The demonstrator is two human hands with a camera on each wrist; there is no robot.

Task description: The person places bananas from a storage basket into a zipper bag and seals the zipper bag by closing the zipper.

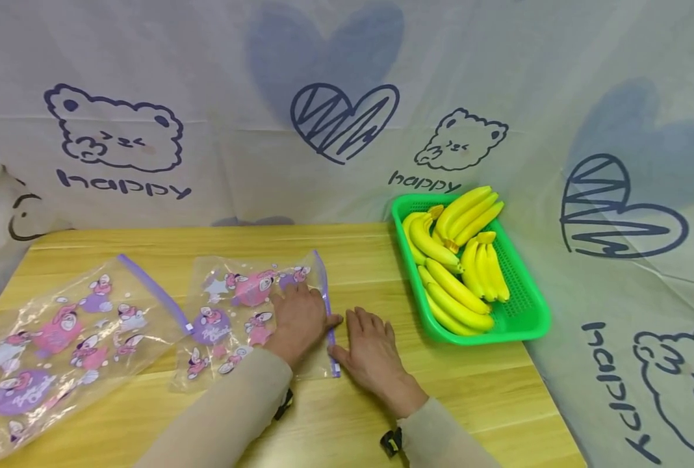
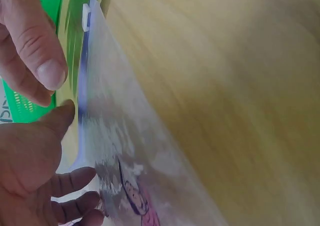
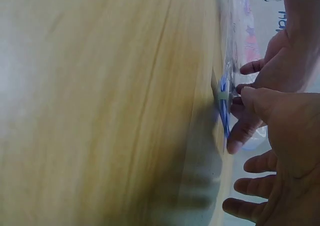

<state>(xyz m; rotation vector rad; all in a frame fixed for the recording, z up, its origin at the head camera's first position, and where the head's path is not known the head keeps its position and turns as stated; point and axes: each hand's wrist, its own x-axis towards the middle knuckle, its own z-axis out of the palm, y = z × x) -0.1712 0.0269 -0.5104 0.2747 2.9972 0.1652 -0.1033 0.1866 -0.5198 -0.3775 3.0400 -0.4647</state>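
A clear zip bag point(image 1: 250, 289) with pink and purple cartoon prints lies flat, its purple zip edge point(image 1: 325, 292) toward the right. My left hand point(image 1: 300, 322) is over its right part, fingers straight and fingertips at the film, the thumb reaching across the zip edge. Beside that edge is my right hand point(image 1: 376, 357), fingers spread and the thumb pointing at the zip strip. A white slider point(image 2: 86, 17) sits at one end of the strip in the left wrist view. Seen from the right wrist, the right thumb point(image 3: 260, 100) overlaps the left hand point(image 3: 280, 69); nothing is gripped.
A second printed zip bag point(image 1: 60, 351) lies at the left, its zip edge slanting beside the first. At the back right, a green basket point(image 1: 534, 318) holds several bunches of yellow bananas point(image 1: 458, 286). The wooden table point(image 1: 353, 253) meets a printed cloth point(image 1: 236, 149) behind and at the right.
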